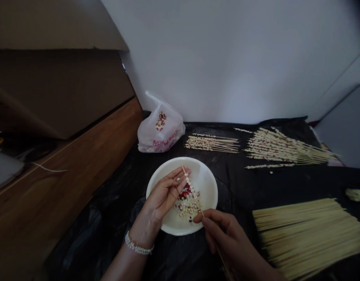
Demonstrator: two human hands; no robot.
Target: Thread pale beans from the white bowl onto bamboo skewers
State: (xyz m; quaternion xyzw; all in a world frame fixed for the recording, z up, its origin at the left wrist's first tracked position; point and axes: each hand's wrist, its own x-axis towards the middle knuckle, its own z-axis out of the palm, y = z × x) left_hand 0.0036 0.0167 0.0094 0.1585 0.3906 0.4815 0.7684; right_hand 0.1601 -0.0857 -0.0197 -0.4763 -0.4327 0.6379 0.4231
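Pale wooden skewer [202, 212], pinched in the fingers of the right hand [223, 229]; left hand [165, 192], grip unclear. Steadiness should ease threading small whitish pieces [189, 205].

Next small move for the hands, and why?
Probably guide the loose pale piece at the left hand onto the skewer: its tip looks bare above the threaded pieces, and the right hand grips the shaft.
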